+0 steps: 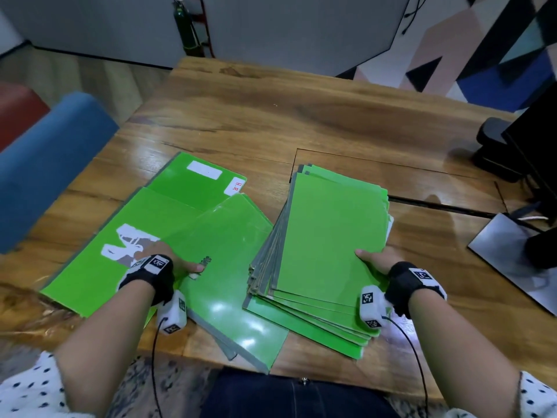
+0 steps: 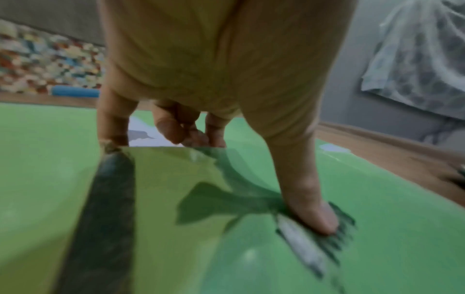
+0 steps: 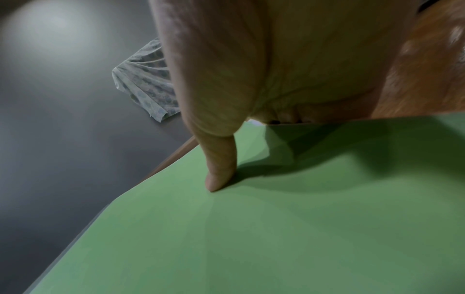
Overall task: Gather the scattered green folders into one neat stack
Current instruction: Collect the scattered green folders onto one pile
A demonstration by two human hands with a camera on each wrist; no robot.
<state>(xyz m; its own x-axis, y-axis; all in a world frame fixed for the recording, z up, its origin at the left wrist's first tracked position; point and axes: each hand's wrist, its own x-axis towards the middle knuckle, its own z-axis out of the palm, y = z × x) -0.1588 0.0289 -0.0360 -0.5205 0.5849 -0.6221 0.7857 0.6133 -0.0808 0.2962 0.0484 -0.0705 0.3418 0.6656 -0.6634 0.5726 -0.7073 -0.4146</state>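
A fanned stack of green folders (image 1: 328,230) lies on the right half of the wooden table (image 1: 271,116). My right hand (image 1: 375,260) grips its right edge, with the thumb (image 3: 219,175) on the top folder (image 3: 276,238) and the fingers hidden underneath. To the left, a glossy green folder (image 1: 235,236) overlaps two others: one with white labels (image 1: 193,182) and one with a torn white patch (image 1: 90,267). My left hand (image 1: 180,262) pinches the glossy folder's left edge, thumb (image 2: 312,214) on top and fingers curled under.
A blue padded seat (image 1: 45,164) stands off the table's left edge. A black monitor base (image 1: 497,146) and a grey sheet (image 1: 518,254) occupy the right side. A dark slot (image 1: 437,205) runs across the tabletop behind the stack. The far half of the table shows bare wood.
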